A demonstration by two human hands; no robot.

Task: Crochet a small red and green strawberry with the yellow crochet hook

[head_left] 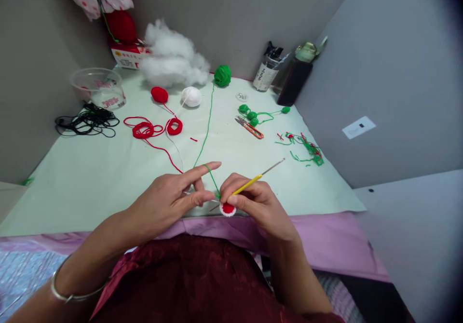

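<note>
In the head view, my left hand point(173, 197) has green yarn point(212, 177) looped over its stretched index finger. Its thumb and other fingers are drawn together near the work. My right hand point(258, 202) grips a crochet hook point(249, 184) by its yellow handle, one metal end pointing up and right, the other down and left. Just below its fingertips hangs a small round crochet piece point(227, 209), red with a white edge. The green strand runs from my left index finger down to the top of this piece. My fingers partly hide the stitches.
Behind lie a green yarn ball point(222, 75), a red yarn ball point(159, 94), a white yarn ball point(191, 96) and white stuffing point(173, 58). Thread snips point(249, 127) and yarn scraps point(311, 149) lie right; black cord point(88, 120) and a plastic tub point(99, 89) left. Grey walls surround the table.
</note>
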